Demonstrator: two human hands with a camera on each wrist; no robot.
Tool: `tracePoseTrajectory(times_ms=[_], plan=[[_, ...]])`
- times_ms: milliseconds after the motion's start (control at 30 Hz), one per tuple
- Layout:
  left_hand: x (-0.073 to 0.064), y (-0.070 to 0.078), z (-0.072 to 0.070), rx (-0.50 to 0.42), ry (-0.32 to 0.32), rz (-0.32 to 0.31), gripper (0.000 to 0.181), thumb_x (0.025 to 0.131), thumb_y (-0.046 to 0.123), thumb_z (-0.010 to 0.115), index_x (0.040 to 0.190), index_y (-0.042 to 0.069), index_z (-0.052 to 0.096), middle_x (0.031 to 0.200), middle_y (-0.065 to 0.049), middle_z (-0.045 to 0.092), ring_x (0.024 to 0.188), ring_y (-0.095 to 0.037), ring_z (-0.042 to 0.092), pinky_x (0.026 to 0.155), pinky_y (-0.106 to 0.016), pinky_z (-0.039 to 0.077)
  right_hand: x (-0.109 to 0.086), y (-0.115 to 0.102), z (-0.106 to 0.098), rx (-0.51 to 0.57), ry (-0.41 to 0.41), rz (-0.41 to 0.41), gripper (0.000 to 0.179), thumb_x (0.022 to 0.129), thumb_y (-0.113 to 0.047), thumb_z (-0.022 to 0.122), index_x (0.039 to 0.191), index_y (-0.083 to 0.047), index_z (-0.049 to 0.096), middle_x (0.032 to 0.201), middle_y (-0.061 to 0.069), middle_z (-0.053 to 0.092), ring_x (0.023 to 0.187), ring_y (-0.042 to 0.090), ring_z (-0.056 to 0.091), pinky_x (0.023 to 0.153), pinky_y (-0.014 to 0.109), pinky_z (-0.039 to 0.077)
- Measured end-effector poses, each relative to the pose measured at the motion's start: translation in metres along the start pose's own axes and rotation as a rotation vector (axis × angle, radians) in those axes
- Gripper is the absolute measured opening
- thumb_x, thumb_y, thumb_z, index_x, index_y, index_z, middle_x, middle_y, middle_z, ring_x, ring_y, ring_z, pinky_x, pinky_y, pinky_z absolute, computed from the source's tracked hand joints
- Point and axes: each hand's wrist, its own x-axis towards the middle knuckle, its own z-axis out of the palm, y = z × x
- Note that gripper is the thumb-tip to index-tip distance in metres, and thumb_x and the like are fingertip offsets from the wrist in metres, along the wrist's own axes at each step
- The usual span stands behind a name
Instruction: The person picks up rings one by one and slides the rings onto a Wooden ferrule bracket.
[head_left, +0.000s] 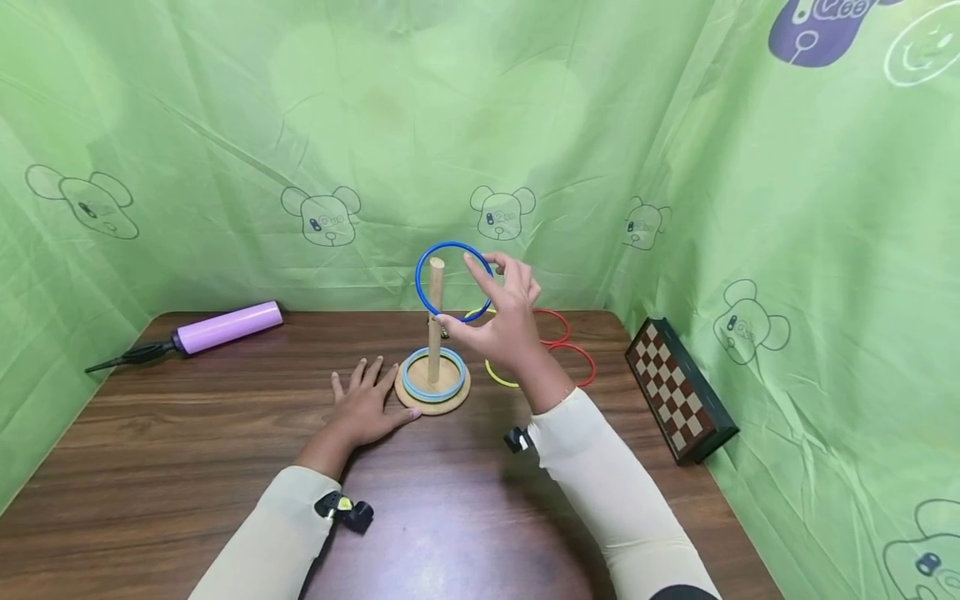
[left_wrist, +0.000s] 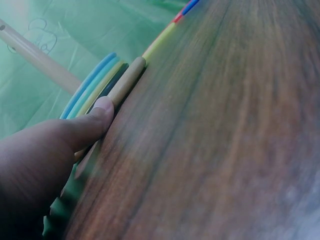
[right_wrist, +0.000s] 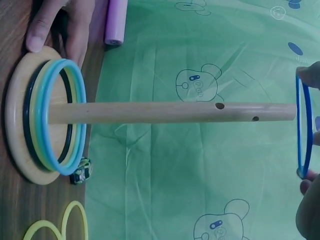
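My right hand pinches a blue ring between thumb and fingers. The ring is at the top end of an upright wooden post; the right wrist view shows it right at the tip. Around the post's foot lie stacked rings: a light blue ring on top, with yellowish and black ones beneath, on a round wooden base. On the table, my left hand lies with fingers spread, its thumb touching the base's edge.
Two red rings and a yellow ring lie right of the base. A small patterned object sits behind it. A purple pump is at the back left, a checkered board case at the right. Green curtains enclose the table.
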Motion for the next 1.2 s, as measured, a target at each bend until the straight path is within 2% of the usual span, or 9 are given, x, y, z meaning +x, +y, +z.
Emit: tracePoseTrajectory(times_ms=[267, 600, 833, 1200], plan=[[0.000, 0.001, -0.001, -0.003, -0.001, 0.004, 0.111, 0.090, 0.085, 0.064, 0.172, 0.016, 0.036, 0.181, -0.023, 0.022, 0.169, -0.052, 0.009, 0.124, -0.087, -0.009, -0.002, -0.003, 0.013, -0.046, -0.156, 0.171, 0.098, 0.079, -0.051, 0.094, 0.162, -0.014, 0.055, 0.152, 0.014, 0.053, 0.138, 0.038, 0.043, 0.113, 0.063, 0.027], [0.001, 0.002, -0.004, 0.003, -0.007, -0.004, 0.111, 0.091, 0.086, 0.063, 0.172, 0.015, 0.036, 0.181, -0.023, 0.022, 0.169, -0.053, 0.009, 0.124, -0.087, -0.009, -0.034, 0.009, 0.038, -0.052, -0.269, 0.273, 0.103, 0.080, -0.055, 0.092, 0.164, -0.011, 0.051, 0.156, 0.012, 0.049, 0.143, 0.037, 0.040, 0.114, 0.063, 0.026], [0.000, 0.002, -0.004, 0.006, -0.012, -0.008, 0.112, 0.091, 0.087, 0.062, 0.173, 0.017, 0.034, 0.182, -0.022, 0.022, 0.169, -0.052, 0.008, 0.124, -0.087, -0.009, -0.054, 0.016, 0.053, -0.066, -0.318, 0.305, 0.102, 0.078, -0.056, 0.094, 0.161, -0.011, 0.055, 0.154, 0.014, 0.051, 0.144, 0.036, 0.041, 0.119, 0.066, 0.025], [-0.001, 0.003, -0.005, 0.018, -0.009, -0.004, 0.110, 0.092, 0.086, 0.060, 0.172, 0.016, 0.035, 0.181, -0.023, 0.023, 0.169, -0.053, 0.010, 0.124, -0.087, -0.006, -0.073, 0.025, 0.068, -0.111, -0.429, 0.350, 0.098, 0.080, -0.055, 0.094, 0.159, -0.012, 0.058, 0.155, 0.014, 0.053, 0.144, 0.035, 0.041, 0.115, 0.065, 0.030]])
